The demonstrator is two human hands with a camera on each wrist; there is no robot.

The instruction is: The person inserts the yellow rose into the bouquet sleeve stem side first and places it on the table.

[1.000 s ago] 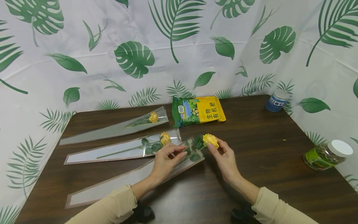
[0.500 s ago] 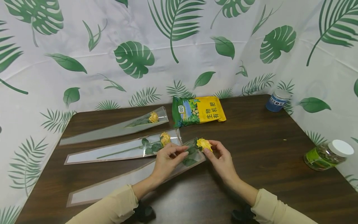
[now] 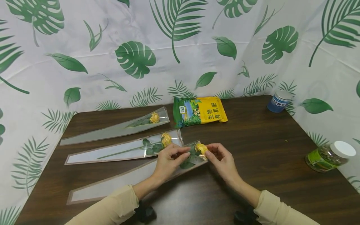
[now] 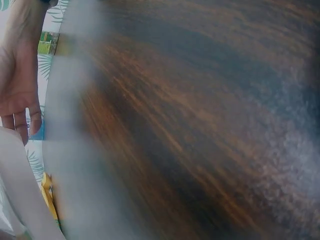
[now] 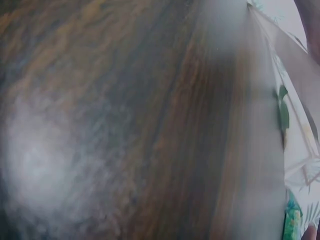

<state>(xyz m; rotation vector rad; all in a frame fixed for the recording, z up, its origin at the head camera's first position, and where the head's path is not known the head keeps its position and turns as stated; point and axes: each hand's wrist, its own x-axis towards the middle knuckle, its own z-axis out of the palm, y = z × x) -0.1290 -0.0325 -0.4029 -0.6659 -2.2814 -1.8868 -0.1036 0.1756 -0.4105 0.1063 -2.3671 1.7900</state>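
Note:
A yellow rose [image 3: 201, 148] with dark green leaves lies at the wide mouth of the nearest clear, pale-bordered flower sleeve [image 3: 109, 185]. Its leaves show through the film, and its bloom overlaps the sleeve's opening. My left hand [image 3: 167, 161] pinches the upper edge of the sleeve between thumb and fingers. On the other side, my right hand [image 3: 223, 160] holds the bloom with thumb and fingertips. The left wrist view shows the right hand [image 4: 21, 82] and part of the sleeve [image 4: 22, 185] at its left edge.
Two more sleeves, a middle one [image 3: 84, 158] and a far one [image 3: 84, 138], each contain a yellow rose. A green and yellow fertilizer bag [image 3: 199, 111] lies at the back. On the right stand a blue jar [image 3: 278, 101] and a white-lidded jar [image 3: 329, 156].
The right hand has moved the rose left and slightly down, so its bloom has gone from beyond the sleeve's mouth to within it. My left hand stays nearly still at the edge.

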